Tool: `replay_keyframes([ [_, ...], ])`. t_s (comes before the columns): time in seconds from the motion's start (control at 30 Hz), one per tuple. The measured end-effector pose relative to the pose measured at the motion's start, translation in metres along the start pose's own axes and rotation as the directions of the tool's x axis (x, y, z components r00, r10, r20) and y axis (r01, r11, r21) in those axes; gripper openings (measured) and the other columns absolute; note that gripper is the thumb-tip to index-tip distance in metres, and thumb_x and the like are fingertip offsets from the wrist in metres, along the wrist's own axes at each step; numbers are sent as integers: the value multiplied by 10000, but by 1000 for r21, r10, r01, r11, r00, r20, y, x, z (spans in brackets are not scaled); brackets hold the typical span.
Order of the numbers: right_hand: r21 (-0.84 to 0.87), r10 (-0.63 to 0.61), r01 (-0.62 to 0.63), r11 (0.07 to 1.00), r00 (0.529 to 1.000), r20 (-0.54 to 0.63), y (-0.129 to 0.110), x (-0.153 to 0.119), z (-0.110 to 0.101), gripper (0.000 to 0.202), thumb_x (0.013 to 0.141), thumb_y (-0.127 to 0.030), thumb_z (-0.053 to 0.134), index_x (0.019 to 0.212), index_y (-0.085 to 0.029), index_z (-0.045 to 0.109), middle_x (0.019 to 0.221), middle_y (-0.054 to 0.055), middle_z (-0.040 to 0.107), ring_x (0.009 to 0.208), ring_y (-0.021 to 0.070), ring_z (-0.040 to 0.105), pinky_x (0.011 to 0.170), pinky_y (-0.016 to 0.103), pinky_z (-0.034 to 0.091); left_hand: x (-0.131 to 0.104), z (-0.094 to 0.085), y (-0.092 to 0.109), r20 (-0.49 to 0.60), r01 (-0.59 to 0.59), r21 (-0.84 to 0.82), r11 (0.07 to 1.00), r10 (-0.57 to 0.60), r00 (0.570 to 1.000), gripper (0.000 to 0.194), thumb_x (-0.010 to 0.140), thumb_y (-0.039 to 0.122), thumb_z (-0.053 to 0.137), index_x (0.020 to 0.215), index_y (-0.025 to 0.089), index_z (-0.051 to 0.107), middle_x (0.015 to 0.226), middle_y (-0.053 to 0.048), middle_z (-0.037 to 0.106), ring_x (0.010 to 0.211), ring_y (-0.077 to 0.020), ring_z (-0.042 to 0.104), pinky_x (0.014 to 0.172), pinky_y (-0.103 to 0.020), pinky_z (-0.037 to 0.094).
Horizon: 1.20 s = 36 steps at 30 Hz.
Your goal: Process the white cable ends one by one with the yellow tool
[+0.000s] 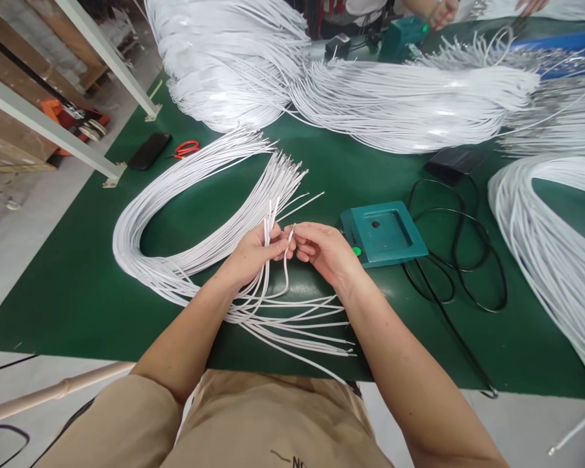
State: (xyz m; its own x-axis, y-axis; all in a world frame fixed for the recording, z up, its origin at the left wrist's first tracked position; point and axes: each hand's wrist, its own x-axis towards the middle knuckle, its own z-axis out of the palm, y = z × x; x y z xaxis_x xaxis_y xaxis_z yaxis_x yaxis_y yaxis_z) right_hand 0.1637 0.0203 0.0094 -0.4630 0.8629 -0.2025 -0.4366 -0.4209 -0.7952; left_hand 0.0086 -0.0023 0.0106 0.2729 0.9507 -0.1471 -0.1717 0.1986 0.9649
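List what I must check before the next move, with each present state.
1. Left hand grips several white cables: ok.
2. Right hand pinches one cable's end: ok.
3. That end's tip is undamaged: cannot tell, too small.
4. Green light on the teal device is lit: ok, it appears so.
5. Loose cable ends by the right forearm are gathered: not ok, fanned out.

The site was a factory workshop: a green bench [73, 292] carried bulk white cables [131, 250] from nine to three o'clock; a pallet truck [52, 112] stood at ten o'clock.
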Motion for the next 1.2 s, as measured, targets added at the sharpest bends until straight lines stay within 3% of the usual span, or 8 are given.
replay_keyframes([
  [0.13, -22, 18, -19, 1000, 999, -37, -1, 0, 1, 284, 695, -262, 683, 498, -163, 502, 553, -22, 509, 458, 48, 278, 440, 224, 249, 1, 0, -1, 18, -10, 22, 1000, 9, 1000, 367, 772, 286, 690, 720, 185, 342, 714, 16, 584, 637, -76, 536, 565, -205, 352],
  [0.3, -90, -25, 8, 996, 981, -193, 0, 0, 4, 205, 648, -333, 736, 664, -137, 678, 555, -38, 495, 476, 47, 316, 431, 219, 244, 2, 1, -5, -122, -18, 74, 997, 27, 992, 354, 750, 295, 710, 709, 178, 378, 785, 6, 598, 684, -90, 585, 596, -213, 396],
  [0.5, -194, -145, 82, 978, 931, -335, 5, 1, 8, 181, 602, -292, 775, 646, -139, 690, 515, -42, 520, 480, 59, 378, 437, 217, 304, 2, 3, -9, -241, -93, 228, 969, 149, 959, 305, 729, 299, 727, 746, 177, 447, 763, 21, 628, 716, -116, 619, 700, -251, 454],
  [0.63, -96, -73, 46, 994, 954, -292, 3, 0, 8, 178, 598, -253, 763, 588, -160, 612, 444, -84, 416, 436, 49, 320, 426, 206, 332, 2, 1, -11, -215, -106, 175, 979, 143, 966, 340, 729, 278, 725, 727, 181, 399, 764, 30, 638, 704, -112, 625, 716, -262, 462],
  [0.8, -91, 16, -30, 995, 987, -159, -2, -2, 6, 164, 631, -228, 716, 609, -163, 568, 558, -46, 546, 428, 41, 304, 412, 209, 364, 3, -1, -10, -163, -79, 121, 989, 98, 982, 327, 753, 249, 700, 725, 178, 382, 750, 27, 638, 669, -97, 623, 661, -237, 453],
  [0.97, -109, -31, 11, 994, 982, -184, -7, -1, 4, 245, 713, -394, 702, 793, -171, 637, 532, -81, 450, 409, 48, 337, 422, 213, 374, 2, 3, -8, -102, -53, 115, 992, 65, 993, 316, 771, 237, 682, 730, 179, 375, 737, 16, 653, 663, -102, 633, 669, -248, 471],
  [1.07, -154, -9, -11, 988, 991, -130, -7, 0, 4, 338, 717, -476, 707, 691, -150, 620, 498, -68, 420, 432, 69, 429, 416, 213, 331, 2, 5, -9, -87, -52, 121, 991, 63, 994, 317, 766, 233, 686, 728, 179, 377, 706, 25, 633, 666, -110, 640, 668, -253, 481],
  [1.2, -106, 52, -58, 993, 997, -60, -4, 0, 1, 346, 743, -425, 711, 597, -153, 556, 504, -59, 438, 453, 68, 441, 447, 216, 336, 2, 3, -10, -88, -50, 131, 990, 62, 994, 320, 762, 239, 693, 732, 180, 380, 720, 27, 624, 682, -117, 650, 666, -252, 488],
])
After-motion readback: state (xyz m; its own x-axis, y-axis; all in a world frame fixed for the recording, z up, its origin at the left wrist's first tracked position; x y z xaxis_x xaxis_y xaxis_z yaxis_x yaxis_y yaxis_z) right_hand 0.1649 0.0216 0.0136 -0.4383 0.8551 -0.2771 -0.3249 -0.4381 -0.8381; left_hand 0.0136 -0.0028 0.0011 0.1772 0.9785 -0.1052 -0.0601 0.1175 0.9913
